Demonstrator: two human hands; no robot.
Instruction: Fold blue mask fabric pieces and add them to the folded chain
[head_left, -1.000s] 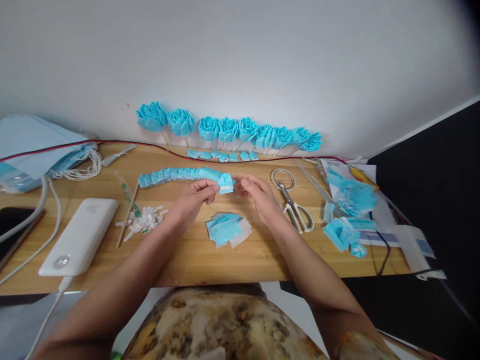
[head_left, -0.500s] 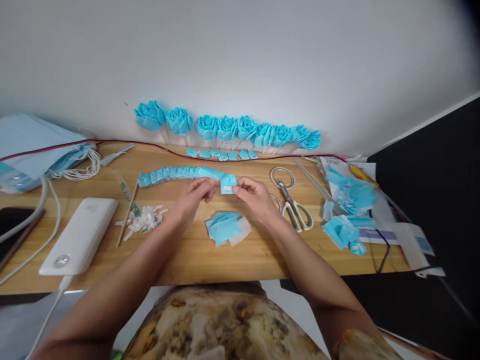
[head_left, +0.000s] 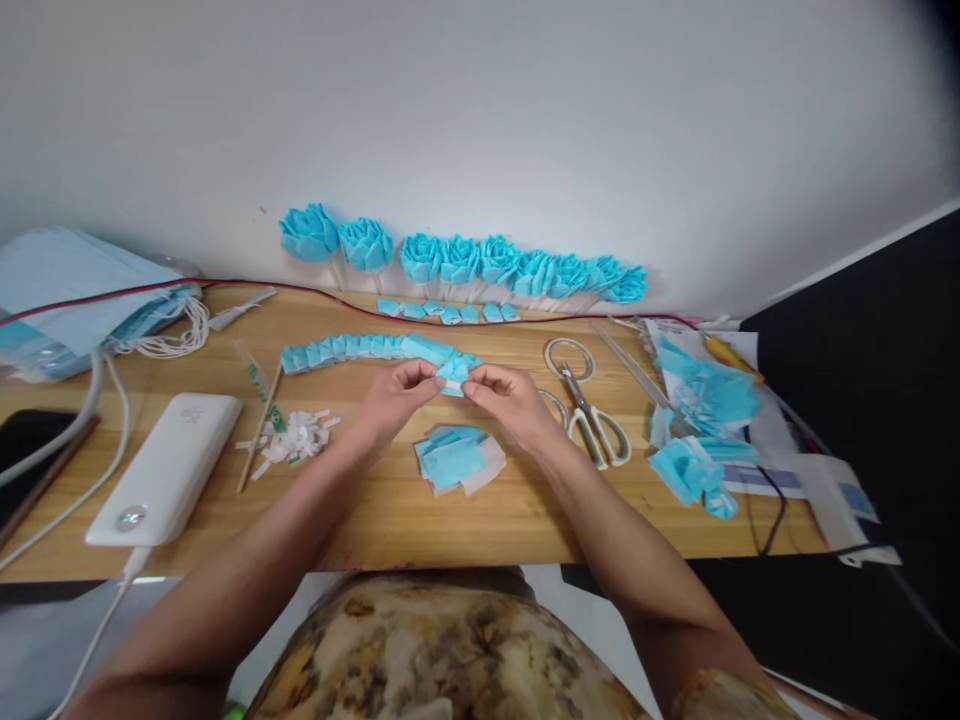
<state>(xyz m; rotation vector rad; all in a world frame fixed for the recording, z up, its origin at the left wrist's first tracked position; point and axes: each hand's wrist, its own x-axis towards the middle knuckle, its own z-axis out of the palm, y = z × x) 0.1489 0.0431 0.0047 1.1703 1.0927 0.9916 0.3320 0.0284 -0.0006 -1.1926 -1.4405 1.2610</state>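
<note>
Between my two hands is a small folded blue fabric piece (head_left: 453, 377) with a white strip on its near edge. My left hand (head_left: 401, 397) pinches its left side, and my right hand (head_left: 504, 397) pinches its right side. Just behind it curves a row of folded blue petals (head_left: 341, 350), stretching to the left. On the table nearer my body lies a small stack of blue and white fabric squares (head_left: 454, 460). White-handled scissors (head_left: 596, 425) rest to the right of my right hand. A heap of small white strips (head_left: 296, 438) is left of my left hand.
Blue fabric roses (head_left: 459, 260) on stems lean along the wall. A white power bank (head_left: 165, 470), a thin stick (head_left: 259, 430) and a pile of face masks (head_left: 75, 290) are at left. Blue scraps (head_left: 705, 390) and papers lie at right. A red-black cable (head_left: 300, 289) runs along the back.
My left hand has moved onto the left side of the blue piece, and both hands now pinch it closer together. The view has shifted slightly.
</note>
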